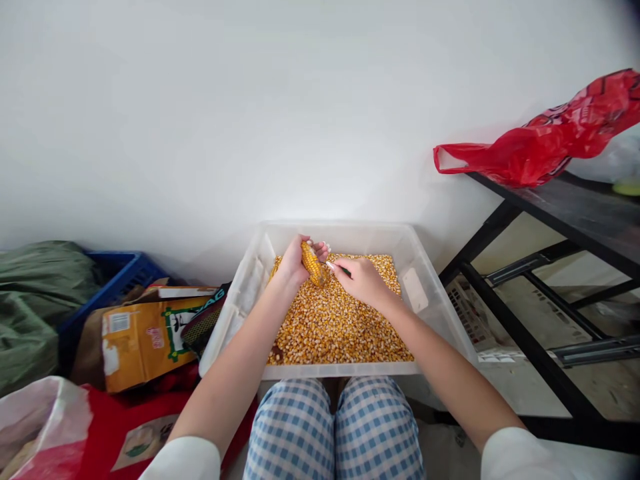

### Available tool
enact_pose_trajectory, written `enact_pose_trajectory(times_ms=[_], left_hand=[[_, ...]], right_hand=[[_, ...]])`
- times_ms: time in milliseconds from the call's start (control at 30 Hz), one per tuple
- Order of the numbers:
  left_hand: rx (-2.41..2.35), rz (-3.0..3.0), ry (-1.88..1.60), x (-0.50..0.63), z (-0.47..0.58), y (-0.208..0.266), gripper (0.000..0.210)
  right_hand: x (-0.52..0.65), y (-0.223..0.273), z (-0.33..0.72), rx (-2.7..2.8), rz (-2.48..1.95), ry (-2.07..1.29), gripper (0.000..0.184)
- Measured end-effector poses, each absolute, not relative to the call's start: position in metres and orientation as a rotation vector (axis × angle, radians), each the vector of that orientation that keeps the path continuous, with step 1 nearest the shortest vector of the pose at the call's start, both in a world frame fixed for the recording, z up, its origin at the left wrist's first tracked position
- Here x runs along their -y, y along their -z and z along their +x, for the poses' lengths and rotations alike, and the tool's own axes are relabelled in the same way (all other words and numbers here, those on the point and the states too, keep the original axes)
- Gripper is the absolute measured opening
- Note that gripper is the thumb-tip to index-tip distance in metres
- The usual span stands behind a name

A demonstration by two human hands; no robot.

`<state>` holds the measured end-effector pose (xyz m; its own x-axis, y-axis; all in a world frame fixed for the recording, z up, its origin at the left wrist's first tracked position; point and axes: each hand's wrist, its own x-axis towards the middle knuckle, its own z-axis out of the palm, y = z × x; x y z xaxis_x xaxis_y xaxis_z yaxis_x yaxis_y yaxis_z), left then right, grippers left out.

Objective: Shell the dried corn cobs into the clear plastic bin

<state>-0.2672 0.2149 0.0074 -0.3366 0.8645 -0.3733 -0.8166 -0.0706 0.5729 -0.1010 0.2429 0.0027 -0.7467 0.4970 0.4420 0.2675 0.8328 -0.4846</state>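
My left hand (299, 262) is closed around a yellow corn cob (312, 264), holding it tilted above the loose kernels. Most of the cob's visible side still bears kernels. Close beside the cob, on its right, my right hand (363, 279) is closed in a pinch. A small dark object (345, 271) shows between its fingers; its kind is too small to tell. Below both hands, a translucent white plastic bin (345, 370) holds a broad layer of yellow corn kernels (340, 327). A dark reddish-brown piece (276, 353) lies in the bin's near left corner.
Checked trouser knees (333, 427) are at the bin's near edge. Leftward are a yellow cardboard box (137, 343), a blue crate (117, 270), green cloth-like sheeting (37, 307) and a red-and-white bag (107, 427). A black metal frame (525, 340) with a red plastic bag (545, 140) stands right.
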Motion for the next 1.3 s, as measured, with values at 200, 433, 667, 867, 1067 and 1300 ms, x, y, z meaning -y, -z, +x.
enact_pose_trajectory(times_ms=[200,433,667,867,1067,1300], left_hand=[[-0.921,0.094,-1.679,-0.215,-0.263,-0.007,0.014],[-0.960,0.081,-1.725,-0.216,-0.257,-0.005,0.017],[-0.813,-0.085,-1.827,-0.217,-0.260,-0.008,0.016],[-0.841,-0.084,-1.729,-0.216,-0.260,-0.006,0.014],[-0.911,-0.004,-1.633,-0.216,-0.260,-0.003,0.015],[-0.884,-0.124,-1.824,-0.218,-0.260,-0.006,0.016]], right_hand=[[-0.244,-0.003,-0.100,2.493,-0.524,-0.428,0.029],[-0.241,0.005,-0.104,2.468,-0.561,-0.423,0.028],[-0.231,0.019,-0.118,2.334,-0.664,-0.540,0.027],[-0.245,0.006,-0.105,2.479,-0.511,-0.600,0.027],[-0.249,0.003,-0.102,2.496,-0.511,-0.599,0.026],[-0.231,0.024,-0.125,2.210,-0.729,-0.865,0.028]])
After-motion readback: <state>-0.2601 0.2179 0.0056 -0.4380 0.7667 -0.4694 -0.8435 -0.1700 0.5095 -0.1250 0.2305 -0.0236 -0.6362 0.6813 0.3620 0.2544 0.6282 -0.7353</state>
